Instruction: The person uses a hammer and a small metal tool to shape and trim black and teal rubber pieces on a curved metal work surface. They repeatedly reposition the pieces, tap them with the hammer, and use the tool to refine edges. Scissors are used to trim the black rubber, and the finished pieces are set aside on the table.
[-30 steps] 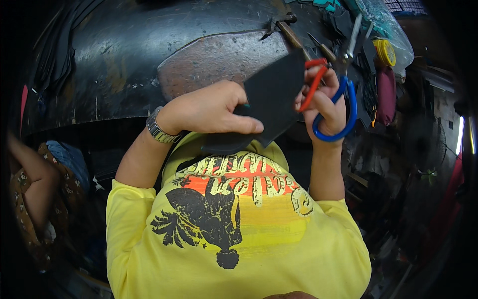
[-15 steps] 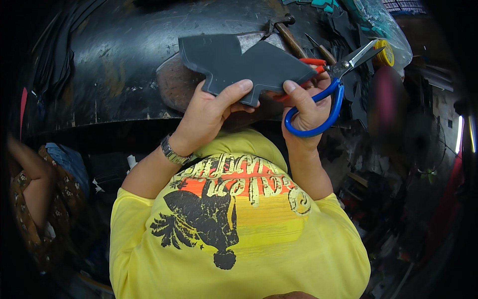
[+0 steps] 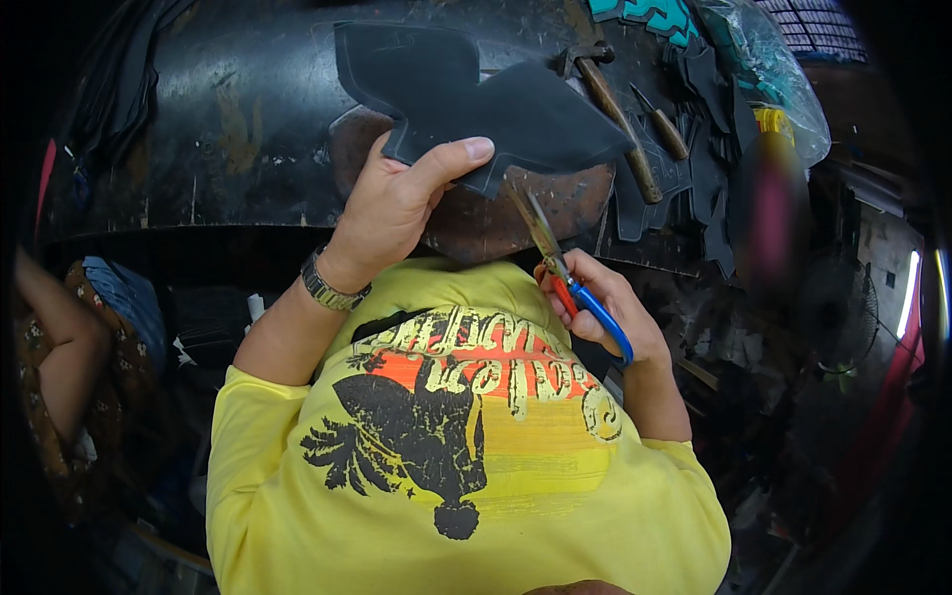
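My left hand (image 3: 397, 203) pinches the lower edge of a dark grey sheet piece (image 3: 446, 99), with its thumb on top. The piece has an angular, notched outline and pale lines along its edges; it is held over the worktable. Below and to its right, my right hand (image 3: 605, 302) grips scissors (image 3: 550, 248) by their blue and red handles. The blades point up and left toward the piece's lower edge, slightly apart from it. Under the piece lies a worn brown slab (image 3: 526, 213), partly covered.
A hammer (image 3: 620, 129) and a wooden-handled pointed tool (image 3: 669, 134) lie right of the piece. Dark cut pieces (image 3: 709, 188) pile up at the right, near a clear plastic bag (image 3: 783, 79). Another person's arm (image 3: 64, 347) is at the far left.
My right hand has let go of the piece and moved down toward me, turning the scissors so their blades point up-left. My left hand still holds the piece, which has shifted slightly away.
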A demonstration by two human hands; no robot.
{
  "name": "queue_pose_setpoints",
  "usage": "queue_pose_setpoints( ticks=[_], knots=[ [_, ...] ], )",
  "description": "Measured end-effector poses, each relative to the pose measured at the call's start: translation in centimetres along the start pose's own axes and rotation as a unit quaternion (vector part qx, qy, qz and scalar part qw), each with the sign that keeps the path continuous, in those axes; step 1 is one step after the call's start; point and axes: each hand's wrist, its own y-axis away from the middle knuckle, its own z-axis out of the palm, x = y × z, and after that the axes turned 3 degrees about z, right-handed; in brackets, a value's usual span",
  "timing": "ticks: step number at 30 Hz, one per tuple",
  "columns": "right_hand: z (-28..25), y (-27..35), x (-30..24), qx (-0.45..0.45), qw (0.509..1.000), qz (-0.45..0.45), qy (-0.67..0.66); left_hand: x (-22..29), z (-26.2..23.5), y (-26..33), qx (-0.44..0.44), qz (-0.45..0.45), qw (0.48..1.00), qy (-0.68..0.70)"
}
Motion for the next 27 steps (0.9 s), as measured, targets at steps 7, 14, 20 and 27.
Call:
queue_pose_setpoints(
  ticks=[7,14,20,27],
  knots=[
    [0.2,-0.9,0.2,0.030,0.997,-0.040,-0.053,0.5,0.6,0.3,-0.024,-0.001,0.997,0.079],
    [0.1,-0.8,0.8,0.027,0.995,-0.036,-0.090,0.6,-0.2,0.0,-0.031,-0.042,0.996,0.069],
    [0.1,-0.8,1.2,0.023,0.992,-0.041,-0.117,0.7,0.1,0.0,-0.025,-0.037,0.998,0.042],
    [0.2,-0.7,1.3,0.028,0.994,-0.026,-0.106,0.8,0.2,0.1,-0.017,-0.036,0.999,0.023]
  ],
)
